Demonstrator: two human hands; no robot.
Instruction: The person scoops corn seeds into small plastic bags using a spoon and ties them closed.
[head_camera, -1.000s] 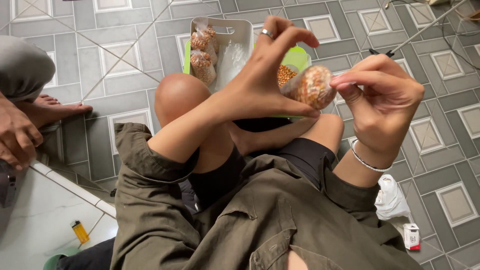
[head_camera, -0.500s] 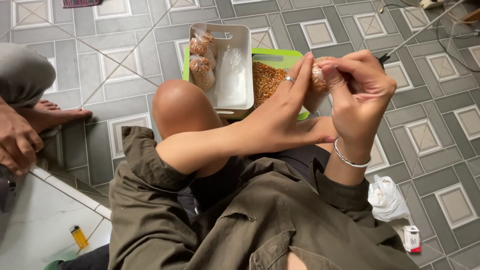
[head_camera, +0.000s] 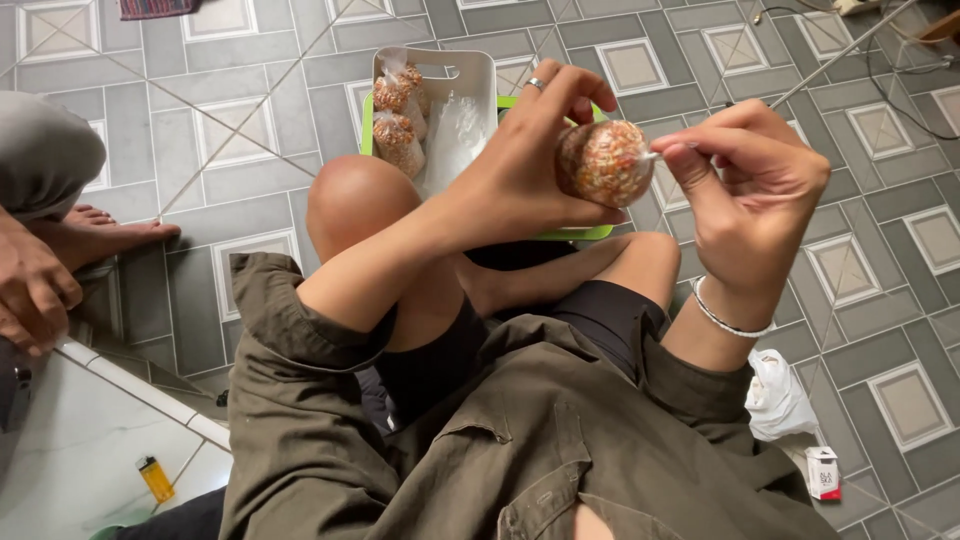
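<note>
From the head view, the left hand (head_camera: 530, 170) cupped a small clear bag of snack mix (head_camera: 603, 162) above the knees, its grip closed around it. The right hand (head_camera: 750, 180) pinched the bag's twisted neck. Behind, a white tray (head_camera: 470, 75) on the tiled floor (head_camera: 200, 150) held two filled bags (head_camera: 398, 115).

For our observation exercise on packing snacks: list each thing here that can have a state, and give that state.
small snack bag: filled, held up, neck pinched
left hand: gripping the bag
right hand: pinching the bag's neck
white tray: on floor, holds filled bags
green tray: on floor, mostly hidden
</note>
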